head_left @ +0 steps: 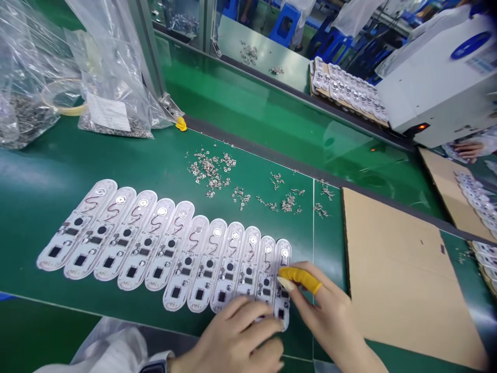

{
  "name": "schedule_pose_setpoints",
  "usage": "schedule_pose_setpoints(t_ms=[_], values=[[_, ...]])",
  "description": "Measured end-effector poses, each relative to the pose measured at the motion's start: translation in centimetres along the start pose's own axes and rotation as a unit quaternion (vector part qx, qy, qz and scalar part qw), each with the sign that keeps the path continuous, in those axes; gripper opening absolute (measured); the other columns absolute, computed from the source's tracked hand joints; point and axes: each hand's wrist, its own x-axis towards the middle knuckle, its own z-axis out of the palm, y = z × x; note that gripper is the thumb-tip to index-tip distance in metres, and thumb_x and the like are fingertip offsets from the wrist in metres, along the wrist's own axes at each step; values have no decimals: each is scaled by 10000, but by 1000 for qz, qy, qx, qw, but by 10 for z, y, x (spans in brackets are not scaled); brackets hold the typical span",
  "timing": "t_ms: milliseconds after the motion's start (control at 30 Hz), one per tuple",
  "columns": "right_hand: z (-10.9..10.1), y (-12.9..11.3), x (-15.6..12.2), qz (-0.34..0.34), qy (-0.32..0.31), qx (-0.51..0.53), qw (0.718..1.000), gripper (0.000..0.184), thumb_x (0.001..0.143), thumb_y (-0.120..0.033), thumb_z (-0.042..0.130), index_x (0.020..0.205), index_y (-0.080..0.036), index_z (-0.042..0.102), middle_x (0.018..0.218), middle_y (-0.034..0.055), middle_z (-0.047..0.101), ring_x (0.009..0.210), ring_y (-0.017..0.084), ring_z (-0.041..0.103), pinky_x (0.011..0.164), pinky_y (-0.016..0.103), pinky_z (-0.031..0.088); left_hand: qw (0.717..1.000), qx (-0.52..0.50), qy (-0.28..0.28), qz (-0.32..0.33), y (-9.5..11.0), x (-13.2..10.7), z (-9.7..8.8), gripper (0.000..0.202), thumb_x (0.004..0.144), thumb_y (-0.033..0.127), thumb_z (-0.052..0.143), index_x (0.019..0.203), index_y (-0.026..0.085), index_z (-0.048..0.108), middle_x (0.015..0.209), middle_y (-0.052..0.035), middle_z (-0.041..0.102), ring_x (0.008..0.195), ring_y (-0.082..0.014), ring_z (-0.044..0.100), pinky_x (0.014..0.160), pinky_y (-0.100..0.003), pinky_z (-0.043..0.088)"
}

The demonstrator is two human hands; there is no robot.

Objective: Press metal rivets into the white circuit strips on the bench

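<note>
My left hand (236, 334) lies across the lower ends of the last white circuit strips, its fingers curled over them. My right hand (324, 308) is at the row's right end, and a yellow finger cot (301, 278) covers one finger. That fingertip touches the rightmost strip (283, 256). Several oblong white circuit strips (163, 243) lie fanned side by side on the green conveyor mat (97, 155), each with black squares, a thin wire and a round metal pad. Small metal snap parts (209, 168) lie scattered beyond them.
A flat cardboard sheet (399, 269) lies right of my right hand. Plastic bags of metal parts (112, 88) stand at the far left. A white machine (438, 83) and a tray of white pieces (349, 90) sit at the far right, near a co-worker's hand (468, 150).
</note>
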Motion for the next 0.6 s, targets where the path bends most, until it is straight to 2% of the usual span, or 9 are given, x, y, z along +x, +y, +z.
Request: schedule_pose_setpoints(t_ms=[67, 167, 300, 367, 500, 533, 600], values=[[8, 9, 1, -16, -18, -28, 999, 134, 920, -176, 471, 907, -170, 604, 826, 75, 663, 702, 172, 672, 602, 249, 579, 993, 104, -44, 37, -6, -1, -2, 225, 952, 159, 417, 939, 144, 641, 1101, -30, 666, 1095, -213, 551, 960, -366, 393], [13, 11, 0, -33, -35, -46, 998, 155, 928, -158, 436, 939, -158, 590, 843, 84, 655, 732, 178, 668, 615, 266, 584, 987, 126, -86, 50, -11, -5, -5, 233, 961, 167, 420, 1022, 151, 645, 1192, -22, 628, 1183, -219, 495, 1045, -384, 314], [12, 9, 1, -61, -50, -63, 995, 170, 947, -162, 411, 947, -136, 579, 835, 94, 642, 723, 175, 652, 606, 266, 582, 986, 135, -85, 51, -11, -7, -6, 235, 962, 162, 424, 1023, 155, 651, 1194, -17, 628, 1187, -211, 491, 1058, -375, 308], [12, 6, 1, -96, -52, -90, 990, 201, 952, -140, 386, 947, -118, 586, 838, 108, 647, 718, 181, 646, 605, 281, 580, 985, 140, -88, 52, -11, -5, -6, 240, 966, 174, 420, 1024, 159, 653, 1187, -15, 632, 1192, -208, 488, 1057, -369, 315], [13, -2, 0, -232, -24, -165, 958, 377, 909, -10, 304, 702, -140, 592, 693, 115, 641, 612, 203, 620, 546, 329, 552, 985, 150, -60, 59, -12, -3, -4, 206, 949, 181, 462, 996, 169, 662, 1112, -4, 659, 1155, -197, 514, 1043, -359, 340], [12, -3, 0, -252, -21, -173, 952, 414, 898, 7, 290, 646, -155, 575, 649, 105, 630, 582, 201, 611, 530, 331, 544, 985, 154, -43, 62, -13, -2, -3, 198, 944, 178, 470, 974, 176, 666, 1082, 4, 666, 1136, -190, 526, 1034, -351, 348], [9, -3, 5, -244, -34, -161, 956, 425, 916, -22, 287, 644, -165, 580, 630, 85, 626, 553, 187, 602, 510, 315, 539, 983, 166, -16, 71, -14, -1, 0, 190, 939, 177, 480, 908, 195, 667, 1041, 24, 672, 1093, -170, 547, 1008, -328, 368]])
